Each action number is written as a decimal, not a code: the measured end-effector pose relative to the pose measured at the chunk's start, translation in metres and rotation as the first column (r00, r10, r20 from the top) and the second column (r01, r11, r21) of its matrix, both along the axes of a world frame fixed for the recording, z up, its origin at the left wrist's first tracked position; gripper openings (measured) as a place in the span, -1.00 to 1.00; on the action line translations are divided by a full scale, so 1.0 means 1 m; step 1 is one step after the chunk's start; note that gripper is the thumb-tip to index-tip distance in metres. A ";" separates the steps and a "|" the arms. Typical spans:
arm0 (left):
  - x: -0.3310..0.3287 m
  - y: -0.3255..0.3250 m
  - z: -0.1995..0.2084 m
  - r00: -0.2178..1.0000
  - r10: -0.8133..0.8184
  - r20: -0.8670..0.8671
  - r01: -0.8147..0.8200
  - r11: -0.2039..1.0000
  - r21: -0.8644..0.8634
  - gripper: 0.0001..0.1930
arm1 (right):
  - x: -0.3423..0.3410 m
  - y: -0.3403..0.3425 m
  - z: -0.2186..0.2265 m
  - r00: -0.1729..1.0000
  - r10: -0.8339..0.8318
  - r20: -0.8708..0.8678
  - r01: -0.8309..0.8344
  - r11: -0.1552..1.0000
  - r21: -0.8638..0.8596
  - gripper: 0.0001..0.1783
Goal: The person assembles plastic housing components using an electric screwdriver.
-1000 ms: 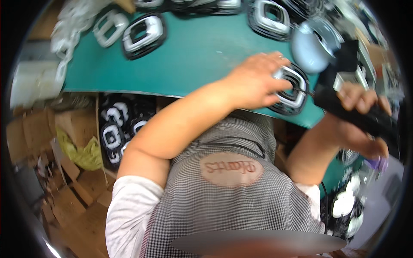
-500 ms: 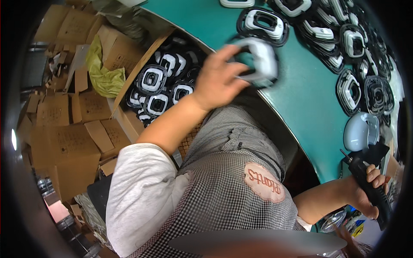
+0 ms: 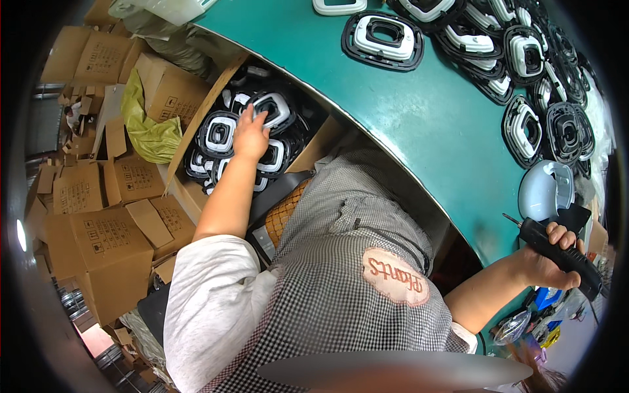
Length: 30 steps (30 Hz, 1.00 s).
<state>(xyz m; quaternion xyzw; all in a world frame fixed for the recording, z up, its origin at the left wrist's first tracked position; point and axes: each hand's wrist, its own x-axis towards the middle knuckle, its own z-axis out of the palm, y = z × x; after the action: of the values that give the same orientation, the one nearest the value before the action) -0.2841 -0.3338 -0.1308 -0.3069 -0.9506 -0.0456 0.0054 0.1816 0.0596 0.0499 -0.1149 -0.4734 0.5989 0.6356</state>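
My left hand [image 3: 249, 136] reaches into a cardboard box [image 3: 208, 98] at the left of the table. Its fingers are spread at the left edge of a black-and-white ring-shaped plastic part [image 3: 274, 112], which lies tilted on the pile. Several similar parts fill the box, among them a white-framed part [image 3: 218, 134] left of my fingers. At the right, my right hand [image 3: 555, 259] is wrapped round a black electric screwdriver [image 3: 562, 255], its bit pointing up and left over the table's edge.
The green table [image 3: 419, 144] curves along my front. On it lie a single black-and-white part [image 3: 383, 40], a heap of such parts [image 3: 485, 46] at the far right, and a light blue plastic shell [image 3: 545, 191]. Cardboard cartons [image 3: 98, 242] and a yellow-green sack [image 3: 147, 124] stand at the left.
My left hand has moved left and down from over the table into the box, and the part it carried is now on the pile there. My right hand keeps the screwdriver.
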 end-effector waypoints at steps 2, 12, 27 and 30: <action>0.002 0.004 -0.014 0.994 -0.003 0.114 0.032 0.967 -0.254 -0.50 | 0.009 0.006 -0.006 0.999 0.043 -0.008 -0.043 0.999 -0.023 -0.27; -0.005 -0.005 0.008 0.977 0.013 -0.214 0.001 0.998 0.065 -0.74 | 0.008 0.023 -0.022 0.992 0.121 -0.022 -0.122 0.990 -0.063 -0.26; 0.092 0.223 0.178 0.695 -0.538 -0.477 0.708 0.399 0.582 -0.88 | -0.029 0.010 -0.025 0.963 -0.206 0.173 0.222 0.972 -0.076 -0.22; 0.123 0.301 0.198 0.544 -0.691 -0.475 0.776 0.199 0.599 -0.85 | -0.023 0.015 -0.025 0.970 -0.207 0.124 0.222 0.968 -0.119 -0.22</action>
<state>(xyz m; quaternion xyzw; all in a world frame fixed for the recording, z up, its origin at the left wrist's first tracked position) -0.1608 -0.0330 0.0675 -0.6885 -0.5694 -0.4201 0.1590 0.1591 0.0742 0.0249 -0.2406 -0.4519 0.5493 0.6604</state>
